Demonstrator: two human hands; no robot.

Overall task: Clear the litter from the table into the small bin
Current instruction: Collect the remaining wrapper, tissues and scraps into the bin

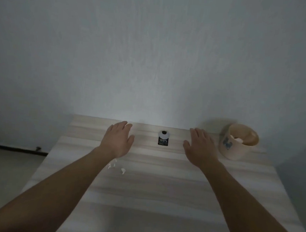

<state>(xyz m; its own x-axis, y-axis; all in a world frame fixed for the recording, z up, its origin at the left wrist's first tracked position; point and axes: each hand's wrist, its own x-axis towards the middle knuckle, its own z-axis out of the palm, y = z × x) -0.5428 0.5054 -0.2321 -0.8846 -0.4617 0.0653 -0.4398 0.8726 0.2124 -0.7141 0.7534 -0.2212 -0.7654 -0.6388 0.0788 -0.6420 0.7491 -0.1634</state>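
A small cream bin (238, 142) with a blue mark on its side stands at the table's far right; something pale lies inside it. A black-and-white tag (163, 138) printed "100%" lies near the far edge, between my hands. My left hand (118, 140) hovers flat, palm down, left of the tag and holds nothing. My right hand (200, 148) is spread the same way between the tag and the bin. Small clear or white scraps (116, 168) lie beside my left forearm.
The light wooden table (151, 198) butts against a plain grey wall (153, 51). At the left, floor and a dark skirting strip (14, 149) show beyond the table's edge.
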